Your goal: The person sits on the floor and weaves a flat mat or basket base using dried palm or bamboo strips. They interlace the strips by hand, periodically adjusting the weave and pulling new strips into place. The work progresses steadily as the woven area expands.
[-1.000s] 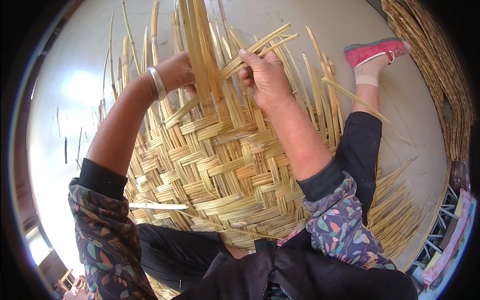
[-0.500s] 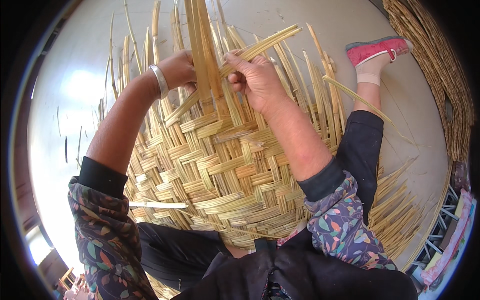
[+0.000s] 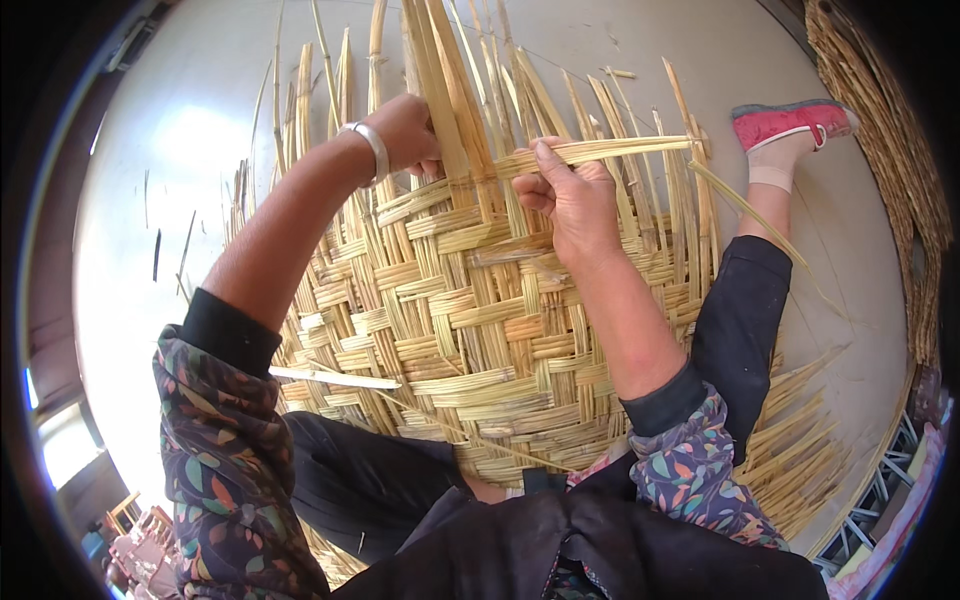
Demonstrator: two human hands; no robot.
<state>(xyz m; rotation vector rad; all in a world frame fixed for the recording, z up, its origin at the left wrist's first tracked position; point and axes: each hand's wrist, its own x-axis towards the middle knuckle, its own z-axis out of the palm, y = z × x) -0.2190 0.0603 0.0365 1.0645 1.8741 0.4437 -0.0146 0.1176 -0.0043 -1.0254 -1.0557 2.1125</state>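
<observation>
A coarse mat (image 3: 480, 310) of pale yellow reed-like stalks lies before me, woven over and under, its loose ends fanning out at the far side. My left hand (image 3: 408, 135), with a white bangle at the wrist, is closed on a few upright stalks (image 3: 445, 90) lifted at the mat's far edge; its fingers are partly hidden behind them. My right hand (image 3: 572, 195) pinches a flat bundle of stalks (image 3: 625, 147) between thumb and fingers. That bundle runs crosswise, passing behind the lifted stalks near the left hand.
My outstretched leg with a red shoe (image 3: 790, 126) lies to the right. Long brown stalks (image 3: 890, 150) are heaped at the far right. A pale strip (image 3: 335, 377) rests on the near left of the mat. Loose stalk ends (image 3: 800, 440) spread at the lower right.
The crosswise bundle has swung down from a steep slant to nearly level, closer against the woven part. My right hand has lowered with it. The view has shifted a little.
</observation>
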